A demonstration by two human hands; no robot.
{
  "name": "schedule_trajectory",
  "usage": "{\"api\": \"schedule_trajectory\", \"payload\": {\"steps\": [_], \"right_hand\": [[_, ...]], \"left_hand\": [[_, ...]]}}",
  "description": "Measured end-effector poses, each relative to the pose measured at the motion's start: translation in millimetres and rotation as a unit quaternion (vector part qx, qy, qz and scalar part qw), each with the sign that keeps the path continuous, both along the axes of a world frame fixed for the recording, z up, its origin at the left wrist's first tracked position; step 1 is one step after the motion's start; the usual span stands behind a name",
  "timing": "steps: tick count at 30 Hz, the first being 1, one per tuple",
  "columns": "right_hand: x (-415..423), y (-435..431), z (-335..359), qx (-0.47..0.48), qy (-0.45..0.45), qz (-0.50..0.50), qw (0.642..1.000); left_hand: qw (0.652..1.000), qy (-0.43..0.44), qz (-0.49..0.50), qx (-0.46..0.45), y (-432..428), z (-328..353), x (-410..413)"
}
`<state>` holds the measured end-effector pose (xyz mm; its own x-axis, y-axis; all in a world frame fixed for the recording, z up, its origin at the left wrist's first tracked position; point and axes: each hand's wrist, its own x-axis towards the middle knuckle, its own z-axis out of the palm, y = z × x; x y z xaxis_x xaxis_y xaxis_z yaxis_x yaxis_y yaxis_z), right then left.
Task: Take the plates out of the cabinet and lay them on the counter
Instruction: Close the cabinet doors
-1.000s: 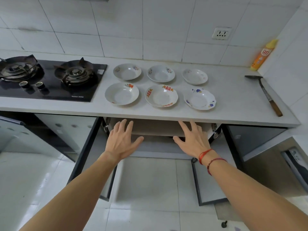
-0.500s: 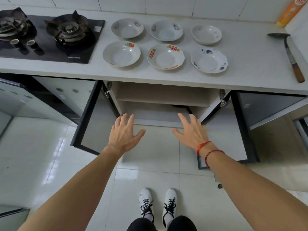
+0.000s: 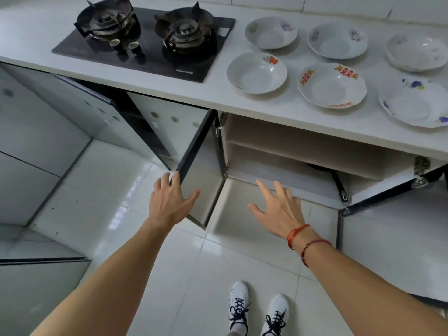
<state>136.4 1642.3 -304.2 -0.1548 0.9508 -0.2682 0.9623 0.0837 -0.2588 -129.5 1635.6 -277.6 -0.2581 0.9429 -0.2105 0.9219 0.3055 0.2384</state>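
Six plates [image 3: 257, 72] lay in two rows of three on the white worktop [image 3: 218, 98], to the right of a black two-burner gas hob [image 3: 145, 40] — each right way up, none touching its neighbour. Below them the cabinet [image 3: 278, 132] stood with both doors swung wide. On the stretches of shelf in view no plate showed, only a dark pan handle [image 3: 339, 185] poking out at the lower right. The person's left hand [image 3: 167, 200] was spread flat, fingers straight, its fingertips at the outer corner of the left door [image 3: 194, 151] and seemingly touching it. The right hand [image 3: 278, 209], two red cords [image 3: 297, 235] at the wrist, hovered open with fingers fanned before the bottom shelf, holding nothing.

By the look of them the plates were glazed china, shallow-dished, some scalloped at the rim: stiff, likely brittle, fairly light singly and slick under a bare palm. The safest hold would be at the rim — thumb over the lip, fingers under. Each would be better set down flat than slid, since a knock against a neighbour could chip it. With six out and none seen inside, the job appeared all but finished, the doors perhaps next to be closed.

The worktop was smooth and pale, backed by white wall tiles [image 3: 363, 6]. Glossy white tiles covered the floor [image 3: 169, 263], where white laced shoes [image 3: 257, 309] stood back from the cabinet, left of the open right door [image 3: 388, 238].
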Motion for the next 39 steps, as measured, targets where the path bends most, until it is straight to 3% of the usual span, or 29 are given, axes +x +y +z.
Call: {"api": "schedule_trajectory", "payload": {"steps": [11, 19, 28, 39], "right_hand": [[-6, 8, -39, -0.025, -0.010, 0.008, 1.000], [0, 8, -40, -0.031, 0.002, -0.012, 0.999], [24, 11, -34, -0.018, -0.001, -0.046, 0.999], [126, -9, -19, -0.020, -0.046, -0.176, 0.983]], "left_hand": [[0.991, -0.075, 0.086, -0.066, 22, -51, -21], [0.993, -0.039, 0.108, -0.040, 22, -51, 2], [0.995, -0.037, 0.061, -0.067, 21, -42, 43], [0.988, -0.146, 0.037, -0.046, 23, -53, 133]]}}
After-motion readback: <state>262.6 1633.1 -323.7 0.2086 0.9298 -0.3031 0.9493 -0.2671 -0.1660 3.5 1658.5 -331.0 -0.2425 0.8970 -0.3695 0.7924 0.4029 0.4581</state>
